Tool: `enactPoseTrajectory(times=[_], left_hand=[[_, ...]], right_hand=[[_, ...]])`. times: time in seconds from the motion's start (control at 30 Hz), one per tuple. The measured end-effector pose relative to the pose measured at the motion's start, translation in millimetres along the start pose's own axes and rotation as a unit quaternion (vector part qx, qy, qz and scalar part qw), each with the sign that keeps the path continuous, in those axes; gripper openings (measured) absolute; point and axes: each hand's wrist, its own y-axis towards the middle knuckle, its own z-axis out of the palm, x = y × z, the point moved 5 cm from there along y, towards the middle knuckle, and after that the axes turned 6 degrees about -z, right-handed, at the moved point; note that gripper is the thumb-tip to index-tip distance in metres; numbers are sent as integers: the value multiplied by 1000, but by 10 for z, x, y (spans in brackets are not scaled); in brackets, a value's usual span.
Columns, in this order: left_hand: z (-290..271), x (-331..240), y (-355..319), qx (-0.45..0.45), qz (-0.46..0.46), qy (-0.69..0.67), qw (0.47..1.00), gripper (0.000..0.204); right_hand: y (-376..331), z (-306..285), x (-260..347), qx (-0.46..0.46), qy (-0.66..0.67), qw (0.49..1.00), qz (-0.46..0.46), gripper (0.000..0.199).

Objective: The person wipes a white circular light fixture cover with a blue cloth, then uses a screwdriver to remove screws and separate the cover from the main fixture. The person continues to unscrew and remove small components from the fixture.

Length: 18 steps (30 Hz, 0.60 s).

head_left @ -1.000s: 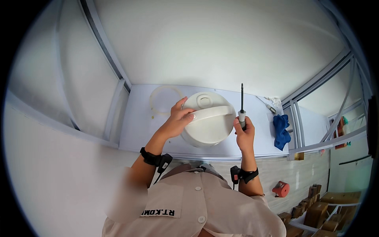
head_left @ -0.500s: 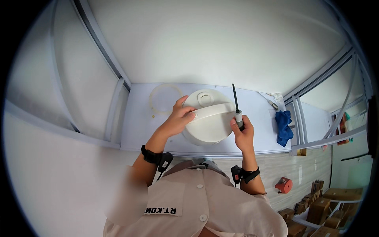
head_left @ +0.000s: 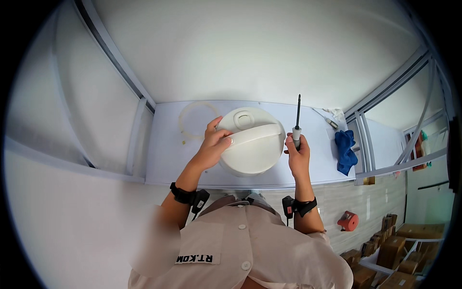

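Observation:
A round white appliance point(head_left: 251, 156) with a broad carrying handle across its top stands on the white table; an oval vent piece point(head_left: 243, 118) sits at its far side. My left hand point(head_left: 211, 144) grips its left edge, the thumb at the handle's left end and the fingers over the far rim. In my right hand point(head_left: 299, 153) is a screwdriver point(head_left: 297, 127) with a grey handle, held upright with its dark shaft and tip pointing away from me. The screwdriver is apart from the appliance, just to its right.
A thin pale ring point(head_left: 181, 115) and a small yellowish piece point(head_left: 183, 142) lie at the table's left. Toward the right are another screwdriver point(head_left: 331, 123), a crumpled white wrapper point(head_left: 337, 114) and a blue cloth point(head_left: 345, 151). A red stool point(head_left: 348, 221) stands on the floor.
My right hand has moved slightly right with the screwdriver, away from the handle's right end. My left hand still holds the appliance.

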Motion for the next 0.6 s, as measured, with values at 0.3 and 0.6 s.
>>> enactPoseTrajectory(times=[0.3,0.6], left_hand=[[126,-328,-74,-86,26,88,992,50],[122,-318,-96,-137,131,76,979,40]], right_hand=[[-18,39,-104,66,-21,996,-50,34],[-84,57,318,70,16,994,-86,49]])
